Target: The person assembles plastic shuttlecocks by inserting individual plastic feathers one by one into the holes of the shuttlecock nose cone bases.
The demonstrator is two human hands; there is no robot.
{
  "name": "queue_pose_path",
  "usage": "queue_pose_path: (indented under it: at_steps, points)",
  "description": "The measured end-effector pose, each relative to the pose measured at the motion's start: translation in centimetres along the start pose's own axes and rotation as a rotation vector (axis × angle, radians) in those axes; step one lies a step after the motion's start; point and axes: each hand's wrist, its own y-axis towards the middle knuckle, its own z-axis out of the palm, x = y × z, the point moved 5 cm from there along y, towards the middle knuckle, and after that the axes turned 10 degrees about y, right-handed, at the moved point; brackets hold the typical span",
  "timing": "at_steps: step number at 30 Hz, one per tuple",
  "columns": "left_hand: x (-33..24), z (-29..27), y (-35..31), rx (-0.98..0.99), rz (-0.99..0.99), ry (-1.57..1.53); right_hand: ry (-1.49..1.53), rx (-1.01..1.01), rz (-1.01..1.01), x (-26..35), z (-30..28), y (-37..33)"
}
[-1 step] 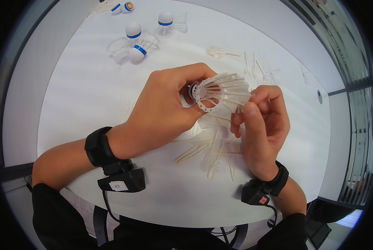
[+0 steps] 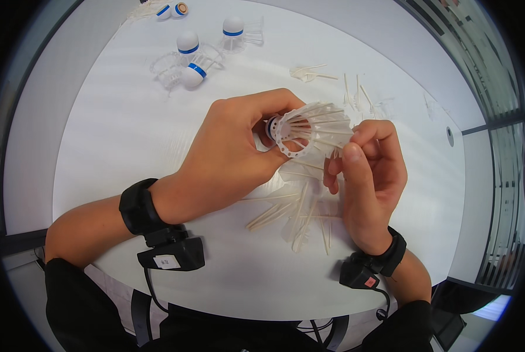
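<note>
Just on the near side of the shuttlecock [image 2: 325,119]: loose pale quills [image 2: 274,213]. At the shuttlecock itself, raised above the table [image 2: 262,287], wrapped round its head with the left hand [image 2: 230,141], fingertips partly hidden; pinched narrow at its feathered rim with the right hand [image 2: 379,170], thumb to forefinger. Seemingly at a feather-handling step; calls for a steady left hold, a light right touch. Beyond the shuttlecock, a small clump of quills [image 2: 302,73]; farther, to its left, clear frames with blue-banded white heads [image 2: 187,42].

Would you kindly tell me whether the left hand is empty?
No, the left hand is curled around the base end of a partly feathered shuttlecock.
</note>
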Motion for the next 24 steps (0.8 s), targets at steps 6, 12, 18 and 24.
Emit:
queue_pose_path:
  at_steps: [6,12,18,24]
  points:
    - [-0.15,-0.02,0.02,-0.015,0.048,-0.006,0.004,-0.026,0.132,-0.52,0.21,0.03]
    - [-0.21,0.00,-0.11,-0.018,0.026,0.004,0.039,0.013,0.097,-0.29,0.27,-0.05]
    - [-0.04,0.10,-0.28,-0.034,0.016,-0.026,-0.137,-0.018,0.009,0.28,0.15,-0.23]
    - [-0.04,-0.07,-0.27,-0.029,0.031,-0.004,-0.218,-0.025,0.043,0.16,0.32,-0.24]
